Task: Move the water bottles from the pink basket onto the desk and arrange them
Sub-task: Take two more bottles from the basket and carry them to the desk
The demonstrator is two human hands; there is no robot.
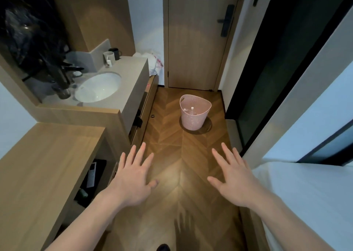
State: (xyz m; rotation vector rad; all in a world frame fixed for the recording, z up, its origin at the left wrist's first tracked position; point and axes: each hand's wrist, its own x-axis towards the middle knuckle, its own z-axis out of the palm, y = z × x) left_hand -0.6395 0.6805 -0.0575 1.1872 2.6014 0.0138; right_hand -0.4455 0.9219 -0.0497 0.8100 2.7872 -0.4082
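Note:
A pink perforated basket (193,118) stands on the wooden floor near the door, well ahead of me. Inside it I see the white caps and clear tops of water bottles (191,111); how many there are is hidden by the basket wall. The wooden desk (44,161) runs along my left side, its top bare. My left hand (133,178) and my right hand (234,178) are both held out palm-down over the floor with fingers spread, holding nothing, far short of the basket.
A grey counter with a white sink (98,87), a black tap and two mugs (112,55) lies beyond the desk on the left. A white bed (309,197) fills the right. A closed wooden door (198,36) ends the narrow herringbone floor. Dark items sit under the desk.

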